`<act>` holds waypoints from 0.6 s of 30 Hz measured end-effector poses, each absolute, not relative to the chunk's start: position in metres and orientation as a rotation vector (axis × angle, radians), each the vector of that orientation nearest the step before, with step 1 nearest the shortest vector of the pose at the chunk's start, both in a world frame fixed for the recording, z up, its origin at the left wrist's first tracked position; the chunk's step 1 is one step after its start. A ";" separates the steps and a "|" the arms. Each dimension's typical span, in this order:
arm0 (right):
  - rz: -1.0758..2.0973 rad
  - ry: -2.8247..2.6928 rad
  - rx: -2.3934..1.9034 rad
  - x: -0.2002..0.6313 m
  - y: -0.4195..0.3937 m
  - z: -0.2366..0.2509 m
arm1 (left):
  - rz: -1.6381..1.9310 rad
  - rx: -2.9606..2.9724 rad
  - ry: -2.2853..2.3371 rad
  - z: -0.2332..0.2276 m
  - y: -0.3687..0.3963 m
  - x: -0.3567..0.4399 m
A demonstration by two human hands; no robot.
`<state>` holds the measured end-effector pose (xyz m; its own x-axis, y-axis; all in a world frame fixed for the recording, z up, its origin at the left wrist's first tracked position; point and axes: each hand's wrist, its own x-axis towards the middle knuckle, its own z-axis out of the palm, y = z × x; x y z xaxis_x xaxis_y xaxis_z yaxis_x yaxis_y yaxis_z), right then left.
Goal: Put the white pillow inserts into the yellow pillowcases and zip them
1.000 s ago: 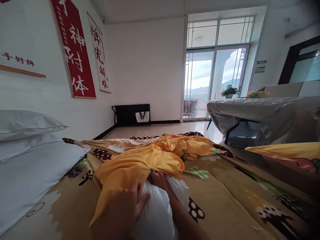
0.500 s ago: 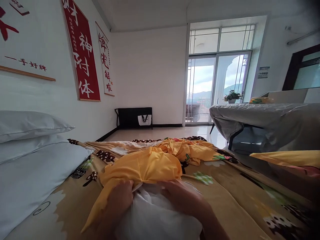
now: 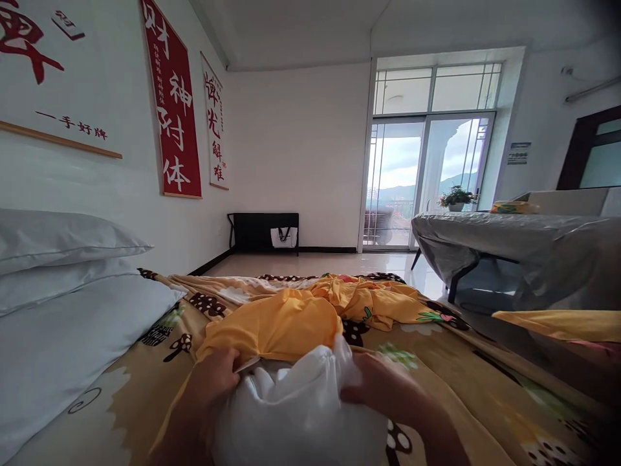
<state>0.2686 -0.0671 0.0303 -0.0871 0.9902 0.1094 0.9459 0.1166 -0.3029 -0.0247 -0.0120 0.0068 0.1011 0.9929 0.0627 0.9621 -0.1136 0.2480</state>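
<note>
Since the earlier frame the white pillow (image 3: 295,408) has bunched higher between the hands, its tip now over the yellow case (image 3: 272,327). Left hand (image 3: 216,378) pinches the case's edge; right hand (image 3: 383,388) grips the pillow — the case's mouth lies just ahead on the bed (image 3: 460,362), nearer the left.

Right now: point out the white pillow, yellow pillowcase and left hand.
white pillow (image 3: 295,401), head view, bunched middle.
yellow pillowcase (image 3: 276,327), head view, smooth top.
left hand (image 3: 216,378), head view, knuckles.
</note>
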 end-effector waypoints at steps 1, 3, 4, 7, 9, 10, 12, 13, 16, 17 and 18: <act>0.174 -2.202 -1.847 0.264 -0.067 0.027 | 0.297 2.251 2.001 0.008 -0.014 -0.018; -0.040 -2.306 -1.776 0.253 -0.070 0.020 | 0.344 2.381 1.987 0.009 -0.017 -0.002; -0.164 -2.329 -1.733 0.247 -0.072 0.016 | 0.422 2.469 1.955 0.009 -0.019 0.007; -0.485 -2.314 -1.441 0.230 -0.081 0.010 | 0.664 2.706 1.767 0.009 -0.023 0.027; -0.606 -2.228 -1.241 0.220 -0.085 0.009 | 0.661 2.730 1.646 0.009 -0.024 0.032; -0.648 -2.170 -1.158 0.216 -0.086 0.011 | 0.646 2.705 1.611 0.010 -0.023 0.032; -0.702 -2.046 -1.031 0.208 -0.087 0.016 | 0.692 2.618 1.588 0.010 -0.021 0.028; -0.723 -1.984 -0.986 0.206 -0.089 0.019 | 0.759 2.564 1.589 0.011 -0.020 0.025; -0.819 -1.776 -0.998 0.205 -0.096 0.023 | 1.020 2.392 1.546 0.010 -0.016 0.018; -0.846 -1.723 -1.035 0.207 -0.099 0.022 | 1.092 2.337 1.521 0.008 -0.015 0.017; -0.850 -1.692 -1.066 0.210 -0.103 0.020 | 1.150 2.285 1.504 0.007 -0.015 0.016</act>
